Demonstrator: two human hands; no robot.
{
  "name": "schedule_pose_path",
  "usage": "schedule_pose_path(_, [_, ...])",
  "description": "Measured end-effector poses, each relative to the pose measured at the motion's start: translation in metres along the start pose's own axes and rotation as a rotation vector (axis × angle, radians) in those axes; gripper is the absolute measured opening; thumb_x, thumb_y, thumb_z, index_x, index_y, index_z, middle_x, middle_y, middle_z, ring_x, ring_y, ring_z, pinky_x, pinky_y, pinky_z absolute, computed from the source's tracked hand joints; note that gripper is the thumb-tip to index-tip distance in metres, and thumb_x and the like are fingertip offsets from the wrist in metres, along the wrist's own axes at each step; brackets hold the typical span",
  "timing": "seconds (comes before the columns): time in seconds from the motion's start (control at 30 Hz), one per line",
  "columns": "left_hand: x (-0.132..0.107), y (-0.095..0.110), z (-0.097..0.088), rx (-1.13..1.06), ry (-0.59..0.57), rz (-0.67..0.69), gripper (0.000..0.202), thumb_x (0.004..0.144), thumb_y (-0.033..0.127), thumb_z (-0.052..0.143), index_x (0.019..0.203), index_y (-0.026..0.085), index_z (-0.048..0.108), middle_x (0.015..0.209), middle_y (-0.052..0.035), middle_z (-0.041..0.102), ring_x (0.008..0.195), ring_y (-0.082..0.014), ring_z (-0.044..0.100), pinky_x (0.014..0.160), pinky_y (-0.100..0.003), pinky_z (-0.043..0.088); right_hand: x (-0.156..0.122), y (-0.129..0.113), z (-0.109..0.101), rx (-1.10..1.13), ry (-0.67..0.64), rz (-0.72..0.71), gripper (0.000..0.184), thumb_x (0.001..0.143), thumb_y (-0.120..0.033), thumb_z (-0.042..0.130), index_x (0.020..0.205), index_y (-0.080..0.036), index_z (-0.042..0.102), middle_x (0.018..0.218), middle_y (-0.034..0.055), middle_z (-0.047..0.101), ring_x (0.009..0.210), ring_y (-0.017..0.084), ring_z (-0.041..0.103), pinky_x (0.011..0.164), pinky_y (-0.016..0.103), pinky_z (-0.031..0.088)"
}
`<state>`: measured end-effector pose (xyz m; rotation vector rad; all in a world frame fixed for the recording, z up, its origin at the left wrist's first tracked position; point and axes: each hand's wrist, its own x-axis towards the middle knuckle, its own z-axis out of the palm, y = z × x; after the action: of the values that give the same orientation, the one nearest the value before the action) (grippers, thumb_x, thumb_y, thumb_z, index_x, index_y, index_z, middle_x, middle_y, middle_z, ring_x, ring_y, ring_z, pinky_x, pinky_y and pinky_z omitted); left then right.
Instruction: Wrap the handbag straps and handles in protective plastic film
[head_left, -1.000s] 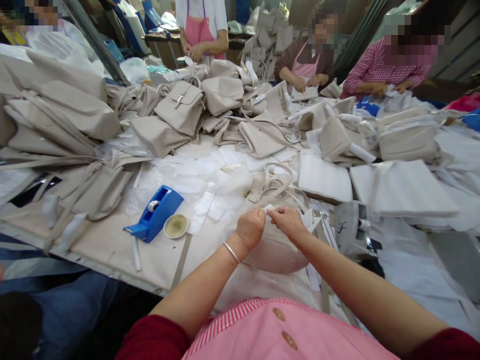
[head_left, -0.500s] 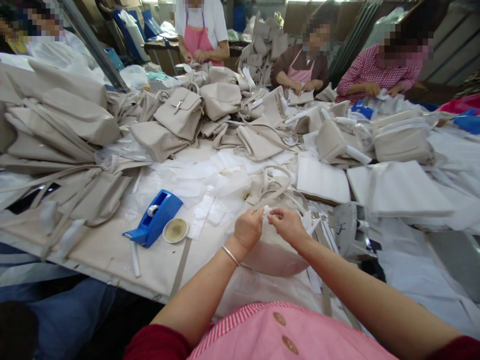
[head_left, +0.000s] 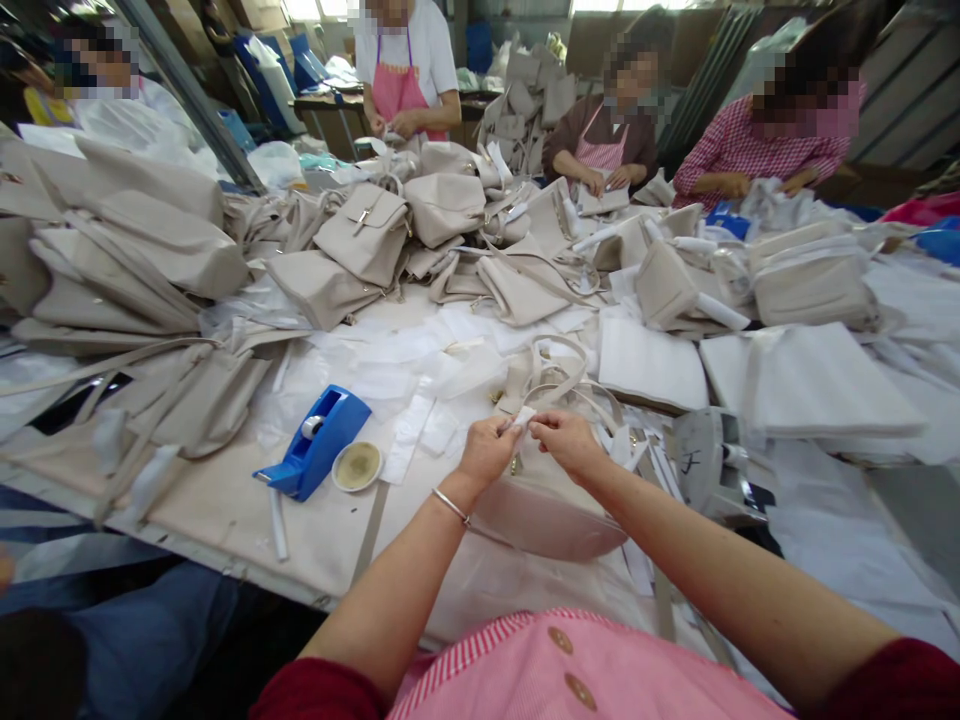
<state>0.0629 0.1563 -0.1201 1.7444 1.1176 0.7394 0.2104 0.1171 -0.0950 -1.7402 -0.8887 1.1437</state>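
Note:
A small piece of white wrapping (head_left: pixel 523 415) is pinched between my two hands, above a beige handbag (head_left: pixel 551 515) that lies before me on the table. My left hand (head_left: pixel 487 448), with a bangle at the wrist, has its fingers closed on the wrapping's left side. From the right, my right hand (head_left: pixel 566 440) grips the same piece with thumb and forefinger. A bit of gold-coloured metal shows just below the left fingers; what the wrapping covers is hidden. The bag's looped strap (head_left: pixel 566 365) lies behind my hands.
Left of me are a blue tape dispenser (head_left: pixel 319 445) and a round dish (head_left: pixel 357 467). A grey dispenser (head_left: pixel 705 455) and stacked white foam sheets (head_left: pixel 810 385) stand to the right. Beige bags (head_left: pixel 360 235) are heaped across the table, and several people work beyond them.
The white piece now shows more plainly between my fingers, and metal has come into sight below it. My hands have shifted slightly left. The view has tilted a little.

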Motion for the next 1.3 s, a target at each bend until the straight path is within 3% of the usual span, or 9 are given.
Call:
schedule_pose_path(0.2, [0.002,-0.012,-0.006,-0.253,-0.004,-0.137,0.033,0.082,0.043,0.061,0.083,0.013,0.074,0.067,0.0013,0.063,0.062,-0.0122,0.053,0.055,-0.022,0.038,0.012,0.003,0.005,0.000,-0.050,-0.031,0.017,0.070,-0.033,0.066,0.076,-0.018,0.061,0.061,-0.0030,0.062,0.045,0.009,0.049,0.043,0.022,0.041])
schedule_pose_path(0.37, [0.003,-0.017,-0.007,-0.482,-0.022,-0.220,0.036,0.076,0.045,0.067,0.089,0.013,0.075,0.074,-0.0002,0.066,0.067,-0.0133,0.055,0.060,-0.022,0.041,0.019,0.003,0.008,-0.029,-0.083,-0.006,0.021,0.071,-0.035,0.067,0.077,-0.019,0.055,0.059,-0.0037,0.061,0.038,0.009,0.047,0.036,0.021,0.036])
schedule_pose_path(0.63, [0.008,-0.025,-0.015,-0.752,-0.083,-0.340,0.046,0.067,0.052,0.075,0.088,0.011,0.072,0.070,-0.0010,0.064,0.057,-0.0086,0.049,0.053,-0.020,0.037,0.024,-0.001,0.019,0.003,-0.253,-0.062,0.035,0.076,-0.050,0.060,0.060,-0.020,0.051,0.049,-0.0067,0.044,0.039,0.008,0.038,0.039,0.023,0.032])
schedule_pose_path(0.9, [0.015,-0.039,-0.029,-0.784,-0.231,-0.434,0.058,0.067,0.063,0.072,0.089,0.009,0.071,0.063,-0.0017,0.062,0.043,-0.0050,0.039,0.040,-0.019,0.026,0.038,0.001,0.018,-0.026,-0.423,-0.223,0.032,0.079,-0.048,0.055,0.067,-0.019,0.056,0.053,-0.0054,0.048,0.048,0.010,0.039,0.048,0.023,0.034])
schedule_pose_path(1.03, [0.018,-0.041,-0.025,-0.690,-0.234,-0.441,0.064,0.067,0.067,0.070,0.094,0.009,0.071,0.066,-0.0042,0.066,0.041,-0.0056,0.040,0.039,-0.019,0.026,0.052,0.003,0.015,-0.138,-0.444,-0.283,0.020,0.077,-0.035,0.058,0.068,-0.018,0.062,0.058,-0.0028,0.057,0.057,0.013,0.049,0.059,0.026,0.041])
schedule_pose_path(1.13, [0.022,-0.041,-0.026,-0.565,-0.124,-0.415,0.063,0.068,0.060,0.074,0.107,0.011,0.070,0.083,-0.0086,0.072,0.058,-0.0125,0.057,0.052,-0.023,0.042,0.055,0.008,0.011,-0.231,-0.361,-0.303,0.012,0.073,-0.022,0.057,0.075,-0.018,0.068,0.071,0.0008,0.067,0.073,0.018,0.058,0.075,0.031,0.044])
schedule_pose_path(1.2, [0.023,-0.040,-0.035,-0.458,0.010,-0.390,0.066,0.068,0.052,0.078,0.119,0.013,0.065,0.107,-0.0124,0.072,0.087,-0.0205,0.065,0.075,-0.029,0.049,0.050,0.012,0.004,-0.277,-0.256,-0.292,0.019,0.074,-0.020,0.055,0.084,-0.018,0.070,0.078,0.0035,0.070,0.080,0.021,0.061,0.081,0.034,0.044])
schedule_pose_path(1.3, [0.012,-0.034,-0.060,-0.309,0.196,-0.357,0.073,0.072,0.051,0.075,0.130,0.012,0.057,0.134,-0.0175,0.058,0.124,-0.0288,0.051,0.103,-0.037,0.038,0.031,0.015,-0.014,-0.311,-0.124,-0.265,0.024,0.077,-0.025,0.053,0.092,-0.016,0.070,0.081,0.0061,0.070,0.079,0.023,0.061,0.079,0.036,0.045])
